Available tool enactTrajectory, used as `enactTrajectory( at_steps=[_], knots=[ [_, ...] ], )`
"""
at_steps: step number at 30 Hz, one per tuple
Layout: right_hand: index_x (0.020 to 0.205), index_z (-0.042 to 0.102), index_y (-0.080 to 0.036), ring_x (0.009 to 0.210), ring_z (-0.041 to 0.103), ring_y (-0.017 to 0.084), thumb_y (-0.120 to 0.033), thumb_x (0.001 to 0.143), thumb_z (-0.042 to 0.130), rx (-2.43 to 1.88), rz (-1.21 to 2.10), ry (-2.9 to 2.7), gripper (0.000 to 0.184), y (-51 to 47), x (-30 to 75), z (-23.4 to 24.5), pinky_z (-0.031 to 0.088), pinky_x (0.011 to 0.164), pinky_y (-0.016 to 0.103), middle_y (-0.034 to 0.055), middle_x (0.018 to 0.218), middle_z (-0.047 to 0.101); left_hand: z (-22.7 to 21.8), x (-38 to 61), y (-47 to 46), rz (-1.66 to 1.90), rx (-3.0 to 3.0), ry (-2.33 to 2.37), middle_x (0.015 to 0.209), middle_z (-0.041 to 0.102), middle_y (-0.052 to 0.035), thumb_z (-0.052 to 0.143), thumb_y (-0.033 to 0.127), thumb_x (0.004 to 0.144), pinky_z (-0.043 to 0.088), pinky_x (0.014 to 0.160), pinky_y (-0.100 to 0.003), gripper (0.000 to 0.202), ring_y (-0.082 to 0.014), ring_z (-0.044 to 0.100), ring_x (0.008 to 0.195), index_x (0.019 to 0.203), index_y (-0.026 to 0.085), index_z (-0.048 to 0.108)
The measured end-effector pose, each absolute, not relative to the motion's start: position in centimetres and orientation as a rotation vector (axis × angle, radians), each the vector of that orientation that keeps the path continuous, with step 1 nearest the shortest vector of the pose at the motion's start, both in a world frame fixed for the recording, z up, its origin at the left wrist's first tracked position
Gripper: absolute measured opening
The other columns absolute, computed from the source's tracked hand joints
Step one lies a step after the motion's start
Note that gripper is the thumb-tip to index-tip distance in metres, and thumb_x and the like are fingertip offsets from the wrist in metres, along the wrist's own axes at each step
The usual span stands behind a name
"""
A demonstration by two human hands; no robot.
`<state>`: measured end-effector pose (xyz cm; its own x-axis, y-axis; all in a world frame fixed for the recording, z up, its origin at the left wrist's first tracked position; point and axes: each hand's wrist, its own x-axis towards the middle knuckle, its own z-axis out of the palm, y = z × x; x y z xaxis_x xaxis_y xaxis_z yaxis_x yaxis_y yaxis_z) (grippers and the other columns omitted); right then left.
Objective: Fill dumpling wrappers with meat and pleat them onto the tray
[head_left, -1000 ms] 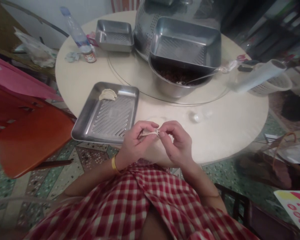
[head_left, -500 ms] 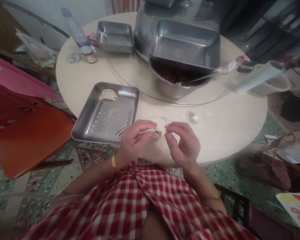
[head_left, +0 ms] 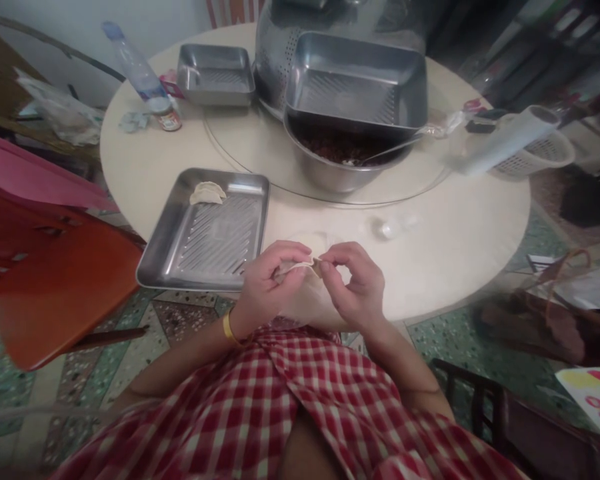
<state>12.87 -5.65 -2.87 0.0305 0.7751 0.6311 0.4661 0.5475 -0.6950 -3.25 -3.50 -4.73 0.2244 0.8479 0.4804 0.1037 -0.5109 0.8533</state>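
A pale dumpling (head_left: 300, 268) sits pinched between both hands at the near edge of the round table (head_left: 460, 233). My left hand (head_left: 270, 283) cups it from the left with fingers curled round it. My right hand (head_left: 353, 283) pinches its right end with thumb and forefinger. A finished dumpling (head_left: 207, 193) lies in the far left corner of the steel tray (head_left: 200, 263) just left of my hands. Beyond, a steel bowl (head_left: 330, 177) holds dark filling (head_left: 340, 148) with a spoon in it.
A second steel tray (head_left: 355, 83) rests over the bowl, a smaller one (head_left: 215, 73) farther left, a colander (head_left: 275, 60) behind. A bottle (head_left: 130, 63) and a small jar (head_left: 165, 117) stand at far left. An orange chair (head_left: 65, 280) is left, a white basket (head_left: 535, 157) right.
My right hand, lifted off the dumpling half a second ago, has come back and pinches its right end again. The view has shifted slightly.
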Motion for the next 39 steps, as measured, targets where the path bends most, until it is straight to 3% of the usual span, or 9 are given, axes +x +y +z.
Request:
enactTrajectory(
  at_steps=[11,15,19,31,39],
  knots=[
    [0.092,0.061,-0.021,0.079,0.062,0.012,-0.012,0.090,0.054,-0.969,0.386,-1.657,0.012,-5.9,12.5,-3.3,0.054,0.067,0.028,0.0018,0.085,0.063,-4.7,-3.1,-3.5,1.345,1.746,0.843,0.101,0.070,-0.0042,0.060,0.018,0.089,0.057,0.076,-0.030,0.009,-0.0145,0.066,0.083,0.096,0.021,0.064],
    [0.100,0.061,-0.020,0.087,0.064,0.015,-0.015,0.090,0.055,-0.915,0.305,-1.704,0.012,-6.2,12.7,-3.6,0.057,0.072,0.030,0.0047,0.092,0.063,-4.5,-3.1,-3.5,1.299,1.762,0.869,0.103,0.071,-0.0036,0.056,0.017,0.090,0.056,0.084,-0.031,0.019,-0.0164,0.067,0.093,0.105,0.021,0.067],
    [0.101,0.060,-0.020,0.083,0.063,0.015,-0.018,0.087,0.062,-0.947,0.100,-1.718,0.014,-6.3,12.4,-4.0,0.057,0.068,0.029,0.0055,0.094,0.063,-4.4,-2.9,-3.5,1.349,1.821,0.807,0.099,0.071,-0.0041,0.054,0.016,0.092,0.054,0.088,-0.031,0.016,-0.0165,0.066,0.097,0.099,0.020,0.068],
    [0.092,0.059,-0.020,0.077,0.063,0.014,-0.012,0.088,0.060,-1.004,-0.024,-1.624,0.009,-6.2,12.1,-4.5,0.056,0.065,0.028,0.0033,0.086,0.064,-4.7,-2.6,-3.9,1.294,1.744,0.729,0.104,0.067,-0.0039,0.058,0.012,0.089,0.053,0.076,-0.028,0.015,-0.0154,0.063,0.093,0.100,0.022,0.063],
    [0.093,0.060,-0.022,0.076,0.062,0.015,-0.015,0.087,0.060,-1.036,-0.029,-1.614,0.009,-6.3,11.9,-4.9,0.055,0.062,0.029,0.0027,0.087,0.062,-4.4,-2.5,-4.0,1.234,1.690,0.777,0.103,0.066,-0.0033,0.055,0.015,0.090,0.051,0.065,-0.023,0.011,-0.0116,0.060,0.078,0.096,0.021,0.062]
  ],
)
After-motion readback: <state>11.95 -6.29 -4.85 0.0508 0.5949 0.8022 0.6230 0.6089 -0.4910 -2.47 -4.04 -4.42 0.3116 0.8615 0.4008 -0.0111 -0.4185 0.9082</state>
